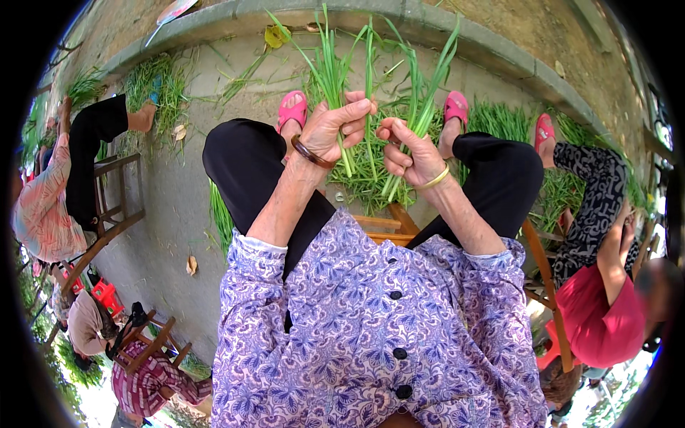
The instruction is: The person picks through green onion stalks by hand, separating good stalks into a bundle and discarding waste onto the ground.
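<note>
My left hand (341, 128), with a brown bangle at its wrist, is closed round a bunch of long green chives (330, 68). The leaves fan upward, and the pale cut-looking ends stick out below the fingers. My right hand (415, 151), wearing a yellowish bangle, grips a second chive bunch (432, 93) whose ends hang lower. Between the two hands a thin separate strand (369, 60) stands upright at my left thumb and fingertips. Whether my right fingers touch it too, I cannot tell. The hands are close together, apart by a small gap, above my knees.
Loose green stalks (378, 187) lie heaped on the ground between my pink sandals, with another pile (160, 89) at far left. A concrete curb (235, 20) runs across the far side. People sit on wooden chairs (118, 185) at both sides. Red stools (107, 296) stand lower left.
</note>
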